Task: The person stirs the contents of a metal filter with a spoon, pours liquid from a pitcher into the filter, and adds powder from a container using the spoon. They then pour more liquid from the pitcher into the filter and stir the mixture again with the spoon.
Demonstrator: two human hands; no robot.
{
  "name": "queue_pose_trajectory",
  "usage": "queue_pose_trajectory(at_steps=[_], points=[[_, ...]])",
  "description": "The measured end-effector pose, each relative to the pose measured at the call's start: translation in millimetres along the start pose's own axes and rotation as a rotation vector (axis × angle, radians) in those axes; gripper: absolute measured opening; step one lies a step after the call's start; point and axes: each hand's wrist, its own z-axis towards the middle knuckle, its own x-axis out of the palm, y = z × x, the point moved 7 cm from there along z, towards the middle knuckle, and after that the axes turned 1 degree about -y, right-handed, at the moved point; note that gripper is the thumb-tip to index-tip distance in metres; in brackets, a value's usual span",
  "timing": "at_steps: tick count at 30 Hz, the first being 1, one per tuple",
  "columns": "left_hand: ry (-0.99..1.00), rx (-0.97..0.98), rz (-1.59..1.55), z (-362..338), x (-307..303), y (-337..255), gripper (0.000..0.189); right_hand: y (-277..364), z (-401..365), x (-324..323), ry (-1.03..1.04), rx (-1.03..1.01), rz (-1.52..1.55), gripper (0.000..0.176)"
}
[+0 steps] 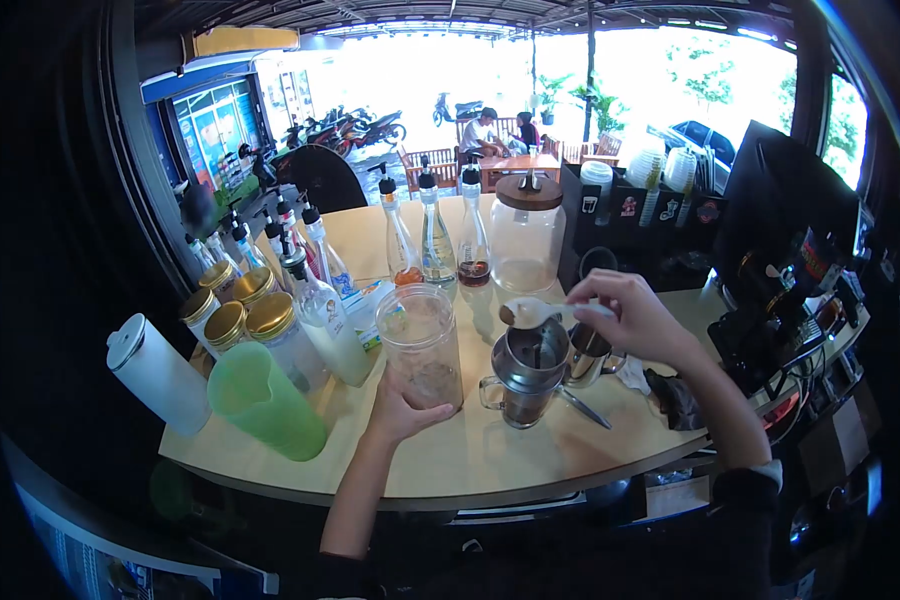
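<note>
My left hand [407, 412] is wrapped round the lower side of a clear plastic jar [420, 345], which stands without a lid on the counter. Pinched in my right hand [630, 312] is a white spoon [536, 312] with some brown powder in its bowl. The spoon is held level above a metal drip coffee filter [530, 365]. That filter sits on a glass mug [523, 410] with a dark content. Behind it, partly hidden by my right hand, is a metal pitcher [587, 360]. A metal utensil handle [583, 408] lies beside the mug.
A green pitcher [265, 400], a white tumbler [160, 370] and gold-lidded jars [270, 318] stand at left. Several pump bottles [430, 235] and a large wood-lidded jar [527, 240] line the back. A dark cloth [673, 398] lies right. People sit at a table beyond.
</note>
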Motion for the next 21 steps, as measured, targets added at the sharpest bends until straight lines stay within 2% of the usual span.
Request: queue_pose_trajectory(at_steps=[4, 6, 10, 15, 21], points=[[0.001, -0.036, -0.088, -2.0, 5.2, 11.0, 0.096, -15.1, -20.2, -5.2, 0.005, 0.193, -0.033, 0.014], [-0.049, -0.013, -0.124, -1.8, 4.7, 13.8, 0.087, -17.2, -27.4, -13.1, -0.096, 0.131, -0.058, 0.014], [-0.040, 0.024, -0.147, 1.3, 7.6, 7.5, 0.083, -23.0, -36.3, -9.8, -0.164, 0.072, -0.047, 0.013], [-0.016, 0.029, -0.075, 1.7, 6.8, 4.3, 0.082, -26.3, -44.0, -4.8, -0.181, 0.026, -0.089, 0.015], [-0.017, -0.024, -0.139, 1.7, 7.8, 3.7, 0.080, -25.7, -46.8, -4.0, -0.194, -0.011, -0.131, 0.017]])
